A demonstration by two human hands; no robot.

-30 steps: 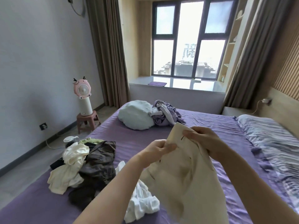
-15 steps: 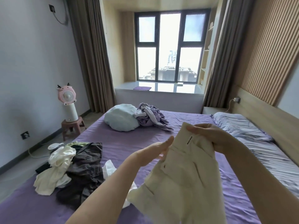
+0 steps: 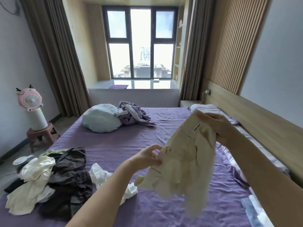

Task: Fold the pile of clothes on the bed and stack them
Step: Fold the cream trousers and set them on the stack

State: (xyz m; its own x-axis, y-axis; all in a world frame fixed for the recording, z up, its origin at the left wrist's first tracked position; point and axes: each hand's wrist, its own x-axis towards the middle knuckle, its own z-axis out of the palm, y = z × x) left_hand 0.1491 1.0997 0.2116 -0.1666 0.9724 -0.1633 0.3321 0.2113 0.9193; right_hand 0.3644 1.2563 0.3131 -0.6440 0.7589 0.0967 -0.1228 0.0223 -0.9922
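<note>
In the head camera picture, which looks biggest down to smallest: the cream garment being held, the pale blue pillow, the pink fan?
1. Cream garment, though being nearest the camera inflates it.
2. Pale blue pillow.
3. Pink fan, farthest away.

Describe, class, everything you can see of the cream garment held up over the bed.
The cream cotton-looking garment hangs crumpled in the air above the purple bedsheet, clear of it. A small black-lettered tag sits near its upper edge, with seams and a pocket-like panel below. The right hand grips its top corner; the left hand pinches its left edge. Its lower part dangles loose, unfolded.
</note>
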